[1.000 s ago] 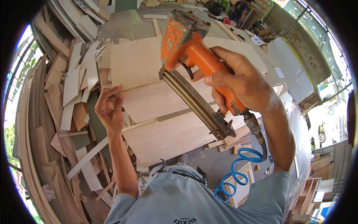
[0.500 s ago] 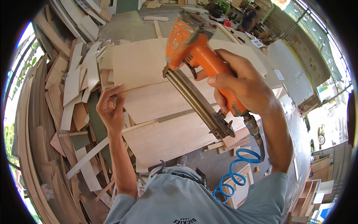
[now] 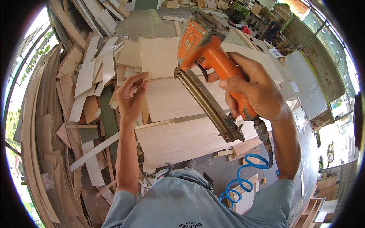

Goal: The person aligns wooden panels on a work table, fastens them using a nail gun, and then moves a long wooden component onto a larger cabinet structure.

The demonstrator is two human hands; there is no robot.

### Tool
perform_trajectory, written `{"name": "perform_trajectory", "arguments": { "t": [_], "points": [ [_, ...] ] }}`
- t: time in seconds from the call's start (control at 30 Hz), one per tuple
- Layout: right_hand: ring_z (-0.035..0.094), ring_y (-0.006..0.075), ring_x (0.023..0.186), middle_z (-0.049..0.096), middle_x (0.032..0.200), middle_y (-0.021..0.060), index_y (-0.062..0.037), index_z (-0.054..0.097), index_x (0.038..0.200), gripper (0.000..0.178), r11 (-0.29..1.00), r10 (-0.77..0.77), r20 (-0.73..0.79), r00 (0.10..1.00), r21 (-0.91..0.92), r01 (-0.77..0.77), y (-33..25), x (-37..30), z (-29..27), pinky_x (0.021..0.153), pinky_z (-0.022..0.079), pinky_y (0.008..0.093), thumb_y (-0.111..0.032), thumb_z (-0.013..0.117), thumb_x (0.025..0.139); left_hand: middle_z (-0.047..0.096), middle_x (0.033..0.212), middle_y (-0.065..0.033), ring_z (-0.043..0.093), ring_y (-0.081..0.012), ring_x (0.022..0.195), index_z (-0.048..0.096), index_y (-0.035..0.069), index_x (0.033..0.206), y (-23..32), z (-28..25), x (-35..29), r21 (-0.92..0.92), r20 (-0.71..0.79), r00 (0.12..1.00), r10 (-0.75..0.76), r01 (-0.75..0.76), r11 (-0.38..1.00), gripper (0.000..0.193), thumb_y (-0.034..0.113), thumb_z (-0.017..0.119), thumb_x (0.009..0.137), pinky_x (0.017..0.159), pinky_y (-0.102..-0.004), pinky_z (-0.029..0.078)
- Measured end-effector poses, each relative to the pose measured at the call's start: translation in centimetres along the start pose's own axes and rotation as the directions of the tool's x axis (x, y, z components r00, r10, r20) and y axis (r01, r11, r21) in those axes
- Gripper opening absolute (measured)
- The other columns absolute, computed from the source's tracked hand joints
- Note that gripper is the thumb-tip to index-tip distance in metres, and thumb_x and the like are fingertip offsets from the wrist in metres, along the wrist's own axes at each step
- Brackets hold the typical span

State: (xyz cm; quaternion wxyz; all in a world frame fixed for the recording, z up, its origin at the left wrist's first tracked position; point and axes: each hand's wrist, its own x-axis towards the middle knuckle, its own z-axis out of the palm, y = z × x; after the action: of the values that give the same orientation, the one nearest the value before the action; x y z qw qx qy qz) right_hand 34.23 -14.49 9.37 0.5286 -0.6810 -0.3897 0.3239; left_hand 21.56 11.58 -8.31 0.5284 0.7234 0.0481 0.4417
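Observation:
An orange nail gun [image 3: 224,70] with a grey head and a long brass-coloured magazine is gripped by my right hand [image 3: 253,87], fingers wrapped round its handle and the index finger by the trigger. A coiled blue air hose [image 3: 238,182] hangs from the handle's end. My left hand [image 3: 131,97] has bent fingers and thumb closed at the left corner of a pale wooden panel [image 3: 159,57], where its edge meets a second upright panel [image 3: 171,98]. The nail gun is held above these panels and hides part of them. Nearer to me lies another long pale panel [image 3: 171,144].
Wooden offcuts [image 3: 85,78] lie piled on the left, beside long stacked strips [image 3: 42,133]. A grey sheet [image 3: 304,79] is on the right. Small wood pieces [image 3: 243,146] and a framed panel [image 3: 247,195] rest on the floor. Another person [image 3: 272,30] is far off.
The whole view has shifted, so the panels and left hand appear further right. My right hand still holds the nail gun, and my left hand stays at the panel's corner.

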Motion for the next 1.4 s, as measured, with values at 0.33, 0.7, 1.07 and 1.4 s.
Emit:
{"name": "perform_trajectory", "arguments": {
  "t": [0.33,0.7,1.07,1.4],
  "points": [
    [0.055,0.0137,0.046,0.063,0.108,0.0214,0.0088,0.045,0.127,0.047,0.997,-0.008,-0.026,1.000,-0.080,0.006,0.3,0.2,0.0,0.040,0.047,0.0285,-0.015,0.059,0.089,0.066,0.088,-0.0032,0.059,-0.0079,0.081,0.067,-0.004,0.107,-0.5,1.8,-0.1,-0.065,-0.042,0.999,0.014,-0.017,0.998,0.020,-0.004,0.064,0.088,0.077,-0.0226,0.047],
    [0.059,0.0148,0.052,0.056,0.082,0.0088,0.0056,0.051,0.108,0.031,0.998,0.021,-0.032,0.999,-0.050,-0.022,0.1,0.1,-0.3,0.043,0.047,0.0313,-0.015,0.063,0.088,0.065,0.087,-0.0039,0.059,-0.0090,0.079,0.067,-0.004,0.105,-0.4,2.4,-0.5,-0.041,-0.031,0.998,0.053,-0.054,0.998,0.018,-0.003,0.065,0.087,0.077,-0.0228,0.047],
    [0.055,0.0126,0.048,0.064,0.107,0.0207,0.0080,0.045,0.126,0.044,0.992,0.048,-0.025,0.999,-0.113,-0.050,0.2,0.4,-0.2,0.042,0.049,0.0287,-0.015,0.059,0.091,0.065,0.086,-0.0052,0.060,-0.0106,0.078,0.068,-0.003,0.106,-0.9,2.3,-0.8,-0.004,-0.041,0.993,0.112,-0.112,0.994,0.020,-0.005,0.068,0.086,0.076,-0.0230,0.048],
    [0.055,0.0126,0.048,0.064,0.107,0.0204,0.0079,0.044,0.127,0.044,0.995,0.047,-0.011,0.999,-0.089,-0.047,0.6,0.5,0.1,0.042,0.050,0.0283,-0.014,0.058,0.092,0.063,0.082,-0.0050,0.059,-0.0105,0.076,0.068,-0.004,0.104,-1.2,2.2,-0.9,0.001,-0.052,0.991,0.124,-0.124,0.992,0.020,-0.007,0.067,0.084,0.074,-0.0228,0.048]
  ]
}}
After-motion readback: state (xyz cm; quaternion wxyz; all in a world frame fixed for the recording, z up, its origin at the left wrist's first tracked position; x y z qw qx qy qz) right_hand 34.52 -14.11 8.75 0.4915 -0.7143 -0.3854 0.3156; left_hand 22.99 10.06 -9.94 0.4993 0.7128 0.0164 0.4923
